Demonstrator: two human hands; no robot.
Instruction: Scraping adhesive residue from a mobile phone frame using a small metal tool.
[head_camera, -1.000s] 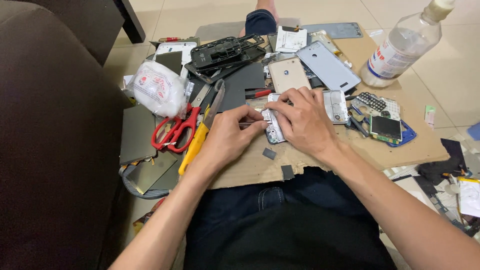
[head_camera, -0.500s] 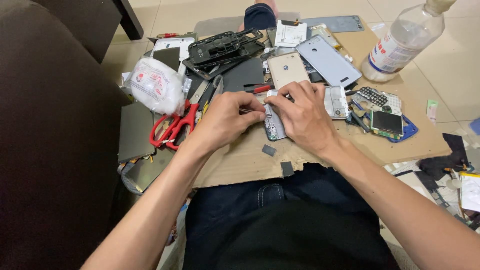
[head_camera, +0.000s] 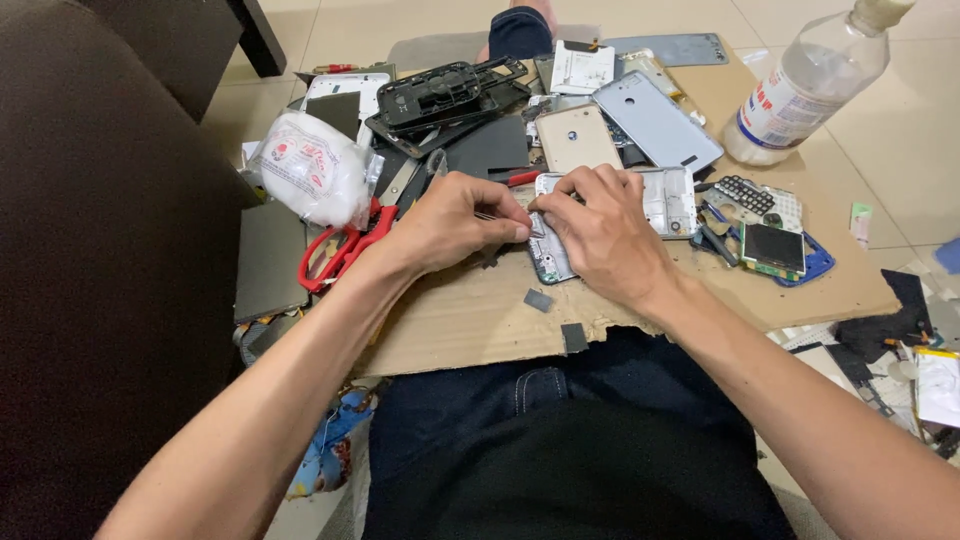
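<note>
Head view: both hands (head_camera: 530, 225) on flat silvery phone frame (head_camera: 551, 262).

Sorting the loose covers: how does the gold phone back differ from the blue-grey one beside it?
The gold phone back is smaller and lies nearly straight; the blue-grey phone back is longer and lies slanted. The gold one sits just beyond the right hand; the blue-grey one lies farther off. Both lie flat, untouched.
</note>
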